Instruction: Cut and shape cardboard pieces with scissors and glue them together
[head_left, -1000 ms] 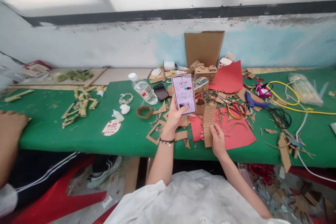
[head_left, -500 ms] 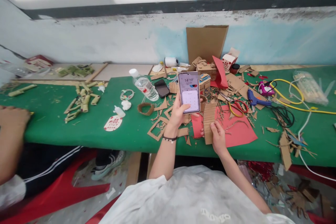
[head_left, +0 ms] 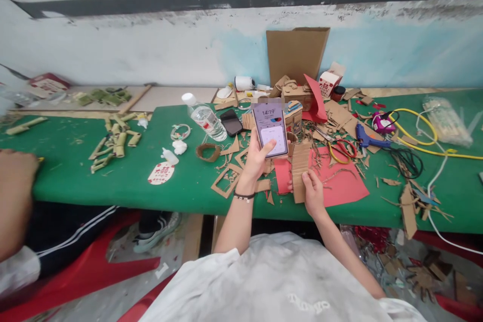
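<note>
Your left hand (head_left: 256, 160) holds a lit phone (head_left: 270, 128) upright above the green bench (head_left: 113, 181). Your right hand (head_left: 313, 193) pinches a corrugated cardboard strip (head_left: 300, 168) lying on red paper (head_left: 339, 181), scissors (head_left: 337, 148) nearby.

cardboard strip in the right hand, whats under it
The cardboard strip lies on red paper over the green table. What the strip itself covers is hidden.

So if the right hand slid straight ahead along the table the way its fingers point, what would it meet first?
The right hand already grips the corrugated cardboard strip lying along that line. Beyond the strip's far end, probably the cardboard scraps near the small cardboard box; depth is unclear.
</note>
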Motion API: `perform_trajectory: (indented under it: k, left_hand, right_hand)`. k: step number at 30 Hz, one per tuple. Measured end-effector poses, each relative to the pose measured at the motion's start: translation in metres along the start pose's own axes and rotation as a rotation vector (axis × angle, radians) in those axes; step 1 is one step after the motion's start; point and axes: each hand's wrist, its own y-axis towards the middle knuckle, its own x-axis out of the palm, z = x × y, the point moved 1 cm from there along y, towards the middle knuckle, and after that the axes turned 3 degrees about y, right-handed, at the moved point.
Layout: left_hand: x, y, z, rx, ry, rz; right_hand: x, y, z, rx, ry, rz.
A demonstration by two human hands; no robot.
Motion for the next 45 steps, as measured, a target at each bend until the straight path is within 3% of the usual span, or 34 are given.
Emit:
perform_trajectory:
  k: [6,18,25,32,45]
  left_hand:
    - [0.004,0.007,-0.001,0.005,-0.066,0.102]
    - [-0.011,0.017,-0.021,-0.039,-0.109,0.329]
    - [-0.018,0.002,0.0,-0.145,-0.133,0.11]
    - [-0.005,-0.006,0.008,-0.051,-0.135,0.069]
    - [-0.003,-0.012,0.005,0.023,-0.017,-0.017]
  right_hand:
    - [0.001,-0.001,-0.001,0.001,0.0,0.007]
    - [0.002,-0.002,-0.004,0.004,-0.01,0.019]
    - [0.004,-0.003,-0.005,0.006,-0.014,0.027]
    - [0.006,-0.003,-0.007,0.004,-0.007,0.026]
    - [0.003,-0.002,-0.004,-0.002,-0.023,0.041]
